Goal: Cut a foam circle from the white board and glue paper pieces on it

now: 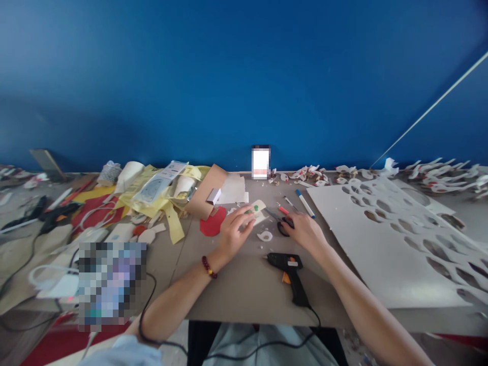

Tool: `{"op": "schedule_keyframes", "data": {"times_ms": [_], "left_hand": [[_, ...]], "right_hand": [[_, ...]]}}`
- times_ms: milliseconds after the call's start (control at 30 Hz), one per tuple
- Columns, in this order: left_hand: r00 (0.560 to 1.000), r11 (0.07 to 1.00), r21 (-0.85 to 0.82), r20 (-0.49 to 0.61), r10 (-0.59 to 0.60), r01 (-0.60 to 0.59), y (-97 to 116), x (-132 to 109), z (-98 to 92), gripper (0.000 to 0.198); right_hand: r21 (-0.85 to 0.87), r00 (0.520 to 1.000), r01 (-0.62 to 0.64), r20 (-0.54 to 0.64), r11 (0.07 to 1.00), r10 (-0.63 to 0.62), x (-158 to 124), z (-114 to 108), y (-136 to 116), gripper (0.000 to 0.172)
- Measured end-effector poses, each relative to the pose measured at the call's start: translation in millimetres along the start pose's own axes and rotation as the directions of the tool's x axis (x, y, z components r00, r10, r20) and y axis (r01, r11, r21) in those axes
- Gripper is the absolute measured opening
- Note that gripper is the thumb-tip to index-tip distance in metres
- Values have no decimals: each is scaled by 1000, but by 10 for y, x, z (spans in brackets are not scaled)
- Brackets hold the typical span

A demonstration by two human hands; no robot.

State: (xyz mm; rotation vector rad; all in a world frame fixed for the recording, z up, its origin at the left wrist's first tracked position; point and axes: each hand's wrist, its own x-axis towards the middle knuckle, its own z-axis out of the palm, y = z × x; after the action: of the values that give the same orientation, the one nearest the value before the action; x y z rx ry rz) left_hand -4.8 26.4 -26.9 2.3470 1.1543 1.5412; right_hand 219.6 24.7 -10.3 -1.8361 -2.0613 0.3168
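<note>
My left hand (233, 226), a beaded bracelet at its wrist, pinches a small cream piece of paper (260, 207) with green marks. To its right, my right hand (305, 230) has its fingers closed at the black handles of the scissors (282, 226); the blades point toward the paper. Just below them lies a small white paper cutout (264, 236) with a hole. A black glue gun (288, 267) with an orange trigger rests nearer to me, its cord running over my lap.
A white board with cut holes (354, 249) covers the right side. Bird-shaped cutouts (446, 173) line the wall. A marker (305, 203) lies past my right hand; a lit phone (261, 162) stands behind. Left are red paper (213, 221), yellow scraps (175, 223), cables and a blurred screen (112, 284).
</note>
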Motion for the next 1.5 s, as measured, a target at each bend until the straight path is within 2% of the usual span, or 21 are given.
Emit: {"op": "schedule_keyframes", "data": {"times_ms": [67,133,300,433,500,567,600,667,733,800,933,1167,1500], "left_hand": [[1000,1000,-4,-25,13,-13,-14,5,2,17],[999,1000,-6,-49,22,-23,-22,11,2,18],[998,999,-5,-61,34,-35,-22,27,-10,19],[997,1000,-17,-74,19,-21,-17,36,-13,17],[996,1000,-31,-84,0,-3,-13,42,-10,16],[996,999,-45,-90,-26,22,-9,49,-10,15],[995,998,-51,-91,-42,37,-7,53,-12,14],[993,996,-58,-94,-75,69,-7,58,-17,11],[989,993,-63,-103,-107,101,-9,61,-23,9],[985,990,-68,-108,-132,125,-6,62,-29,7],[981,985,-85,-114,-156,147,27,74,-44,5],[981,988,-103,-149,-127,113,81,96,-59,7],[982,990,-97,-145,-118,104,100,82,-50,5]], "right_hand": [[-140,991,-42,117,989,58,-12,-34,-2,16],[-217,979,-65,177,974,105,-17,-58,-36,19],[-267,974,-90,175,959,140,-24,-75,-79,21],[-197,964,-199,135,960,228,-64,-96,-3,26],[-71,959,-241,135,968,248,-88,-104,58,26],[180,947,-283,210,942,244,-108,-96,119,25],[331,935,-313,271,890,228,-117,-87,144,25],[591,912,-367,380,719,154,-137,-63,171,28],[741,909,-369,413,561,53,-160,-40,165,32],[798,908,-358,419,484,-20,-186,-21,136,34],[778,890,-356,451,518,-66,-231,25,76,39],[750,906,-251,405,613,-125,-272,67,9,38],[720,900,-287,428,632,-79,-281,84,-56,40]]}}
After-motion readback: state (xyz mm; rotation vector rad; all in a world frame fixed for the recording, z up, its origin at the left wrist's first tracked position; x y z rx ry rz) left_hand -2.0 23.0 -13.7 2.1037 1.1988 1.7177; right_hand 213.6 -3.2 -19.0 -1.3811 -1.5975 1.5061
